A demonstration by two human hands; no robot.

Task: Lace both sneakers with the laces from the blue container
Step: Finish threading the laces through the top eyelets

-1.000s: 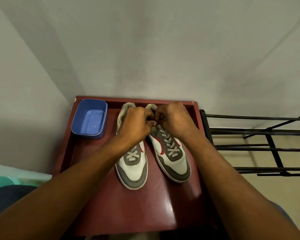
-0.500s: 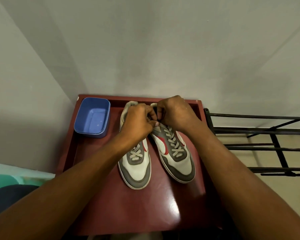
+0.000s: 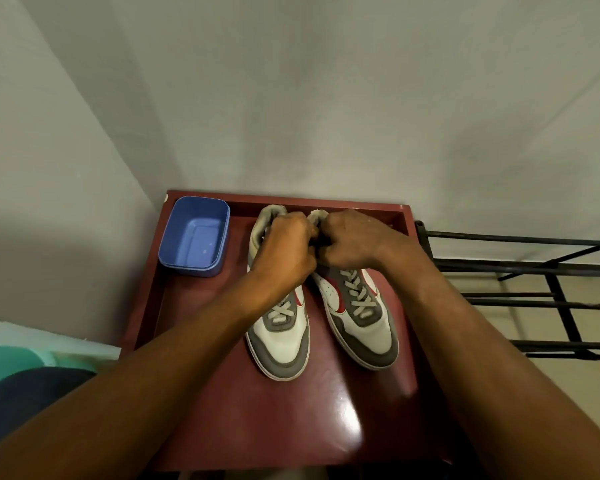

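**Inspector:** Two faults are likely: a lace end slips from the fingers, or an uneven pull leaves the top crossing slack.

**Clerk:** And the hands?

**Inspector:** Left hand point(image 3: 284, 251) and right hand point(image 3: 352, 239) meet over the right-hand sneaker point(image 3: 364, 327), near its top, fingers curled tight. What they pinch, I cannot tell. The left-hand sneaker point(image 3: 281, 344) sits just beside. The blue container point(image 3: 194, 270), showing no laces, stands apart, left of them.

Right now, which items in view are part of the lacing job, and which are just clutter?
Job: left hand and right hand, both curled over the rack-side sneaker; container-side sneaker; laces; blue container.
Lying about: red table, only the work surface; black rack; teal item, bottom left.
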